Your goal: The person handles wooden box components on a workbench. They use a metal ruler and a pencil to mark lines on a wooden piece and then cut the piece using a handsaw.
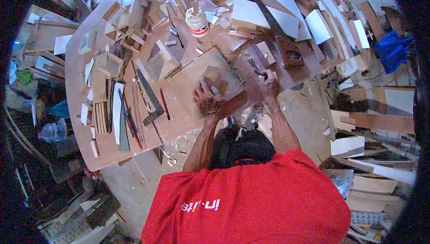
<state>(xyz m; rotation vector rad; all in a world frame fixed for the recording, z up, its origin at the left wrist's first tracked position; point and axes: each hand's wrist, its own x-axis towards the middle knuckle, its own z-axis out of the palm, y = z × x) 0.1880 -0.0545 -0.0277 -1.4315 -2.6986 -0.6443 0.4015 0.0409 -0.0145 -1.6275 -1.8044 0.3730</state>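
Note:
My left hand grips the near edge of a small wooden block, its fingers curled against it. Beneath the block lies a flat square wooden board on the workbench. Past the board's right edge, my right hand is closed around a thin dark tool with a narrow tip; the fist hides most of it, so its kind is unclear. A small pale wood piece with a dark spot lies just beyond that hand.
A white glue tub stands at the back of the workbench. To the left lie a dark try square, a red pencil and wood offcuts. White panels crowd the far right, near a blue cloth.

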